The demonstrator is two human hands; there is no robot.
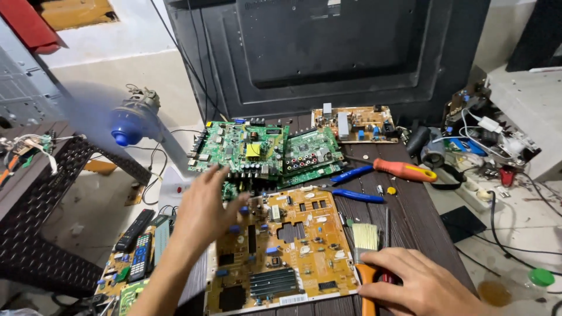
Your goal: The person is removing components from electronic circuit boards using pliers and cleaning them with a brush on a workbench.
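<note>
My left hand hovers, blurred and with fingers spread, over the upper left corner of a large tan circuit board on the dark wooden table. It holds nothing. My right hand rests at the board's lower right corner, fingers curled around the orange handle of a flat paintbrush with pale bristles pointing away from me. Two green circuit boards lie overlapped beyond the tan board.
A smaller tan board leans near a black television back panel. An orange-handled screwdriver and blue-handled pliers lie right of the boards. A spinning blue fan, remote controls and a black plastic stool sit left; tangled wires right.
</note>
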